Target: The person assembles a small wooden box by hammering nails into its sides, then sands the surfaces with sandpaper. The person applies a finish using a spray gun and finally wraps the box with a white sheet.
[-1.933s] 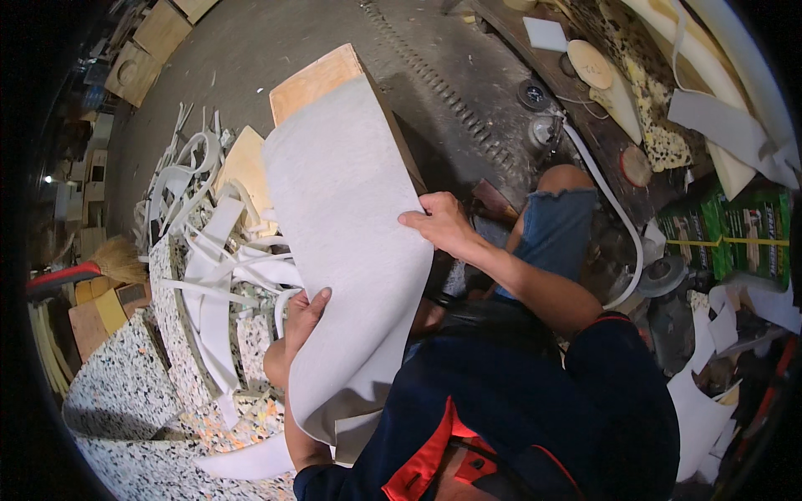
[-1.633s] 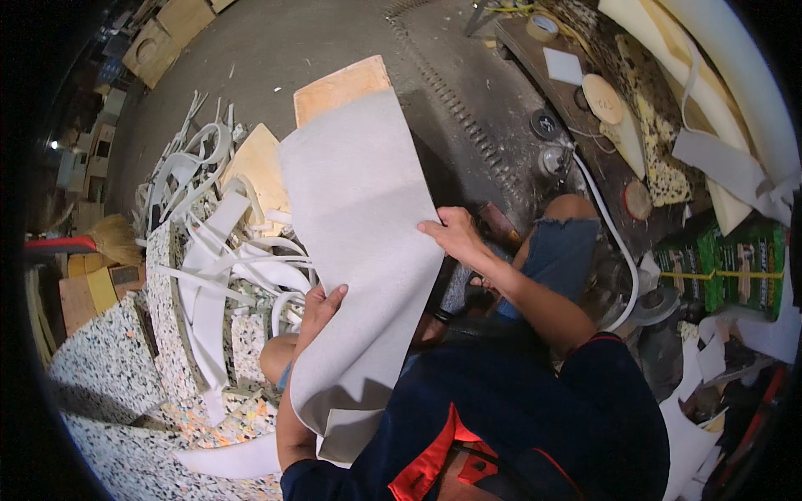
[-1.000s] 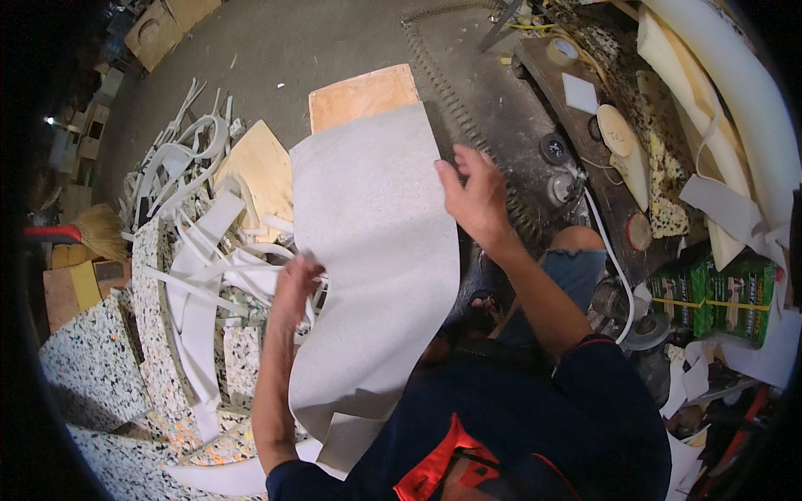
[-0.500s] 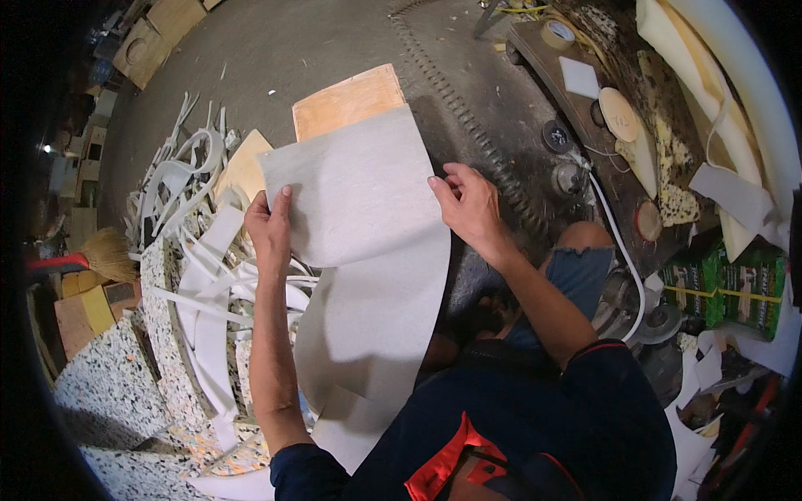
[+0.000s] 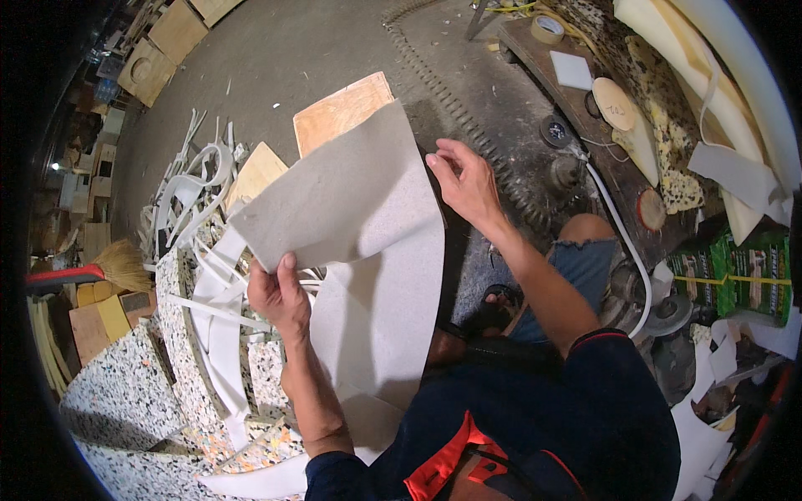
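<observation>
A large grey flexible sheet is folded over in front of me, its upper flap bent back toward my left. My left hand grips the folded flap's lower left edge between thumb and fingers. My right hand sits at the sheet's upper right edge, fingers curled on its border. The sheet's lower part hangs down toward my lap. A light wooden board lies on the floor just behind the sheet.
White foam strips and speckled foam slabs pile at my left. A broom lies further left. A cluttered workbench with tape roll, white hose and green packets stands at right. Grey concrete floor lies ahead.
My left hand moved up along the sheet and folded its top part over toward the left. My right hand shifted up to the sheet's upper right edge.
</observation>
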Available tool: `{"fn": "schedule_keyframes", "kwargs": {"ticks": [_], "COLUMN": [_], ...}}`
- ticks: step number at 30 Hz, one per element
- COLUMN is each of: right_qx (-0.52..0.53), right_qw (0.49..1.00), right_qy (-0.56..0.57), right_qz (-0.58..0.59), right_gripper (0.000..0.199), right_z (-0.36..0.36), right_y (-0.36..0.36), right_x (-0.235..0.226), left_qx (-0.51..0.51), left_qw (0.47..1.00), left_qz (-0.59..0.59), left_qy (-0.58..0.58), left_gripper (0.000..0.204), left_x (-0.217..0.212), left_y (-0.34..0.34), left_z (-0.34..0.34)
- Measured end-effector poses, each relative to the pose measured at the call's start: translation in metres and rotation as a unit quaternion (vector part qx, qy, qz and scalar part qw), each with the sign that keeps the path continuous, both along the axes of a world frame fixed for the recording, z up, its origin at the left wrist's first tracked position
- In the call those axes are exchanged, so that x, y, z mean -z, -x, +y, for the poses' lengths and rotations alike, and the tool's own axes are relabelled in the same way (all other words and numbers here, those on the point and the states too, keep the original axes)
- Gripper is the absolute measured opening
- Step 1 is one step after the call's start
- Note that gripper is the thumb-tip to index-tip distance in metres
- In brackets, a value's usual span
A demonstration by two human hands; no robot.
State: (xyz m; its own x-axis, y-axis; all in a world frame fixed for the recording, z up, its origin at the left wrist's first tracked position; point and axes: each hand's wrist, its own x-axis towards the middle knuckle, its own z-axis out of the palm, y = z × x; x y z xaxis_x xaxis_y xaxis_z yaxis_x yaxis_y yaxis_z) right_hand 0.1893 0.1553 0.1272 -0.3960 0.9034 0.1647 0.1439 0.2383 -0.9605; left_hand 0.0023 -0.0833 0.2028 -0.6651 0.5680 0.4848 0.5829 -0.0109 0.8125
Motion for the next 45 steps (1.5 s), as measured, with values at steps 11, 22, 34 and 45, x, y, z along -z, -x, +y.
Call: {"fn": "schedule_keyframes", "kwargs": {"ticks": [11, 22, 34, 45], "right_qx": [-0.159, -0.244, -0.134, -0.132], "right_qw": [0.985, 0.954, 0.977, 0.966], "right_qy": [0.055, -0.069, 0.163, 0.202], "right_qz": [-0.031, 0.163, 0.038, 0.09], "right_gripper": [0.035, 0.017, 0.022, 0.021], "right_z": [0.023, -0.038, -0.022, 0.007], "right_y": [0.026, -0.061, 0.014, 0.031], "right_x": [-0.036, -0.054, -0.077, -0.066], "left_qx": [-0.014, -0.032, -0.119, -0.007], "left_qw": [0.997, 0.987, 0.96, 0.918], "left_qz": [-0.064, -0.076, -0.218, -0.397], "left_qy": [-0.049, -0.135, 0.13, 0.013], "left_gripper": [0.028, 0.042, 0.023, 0.03], "left_x": [0.02, 0.028, -0.021, 0.009], "left_y": [0.017, -0.048, 0.061, 0.082], "left_z": [-0.011, -0.088, -0.014, 0.036]}}
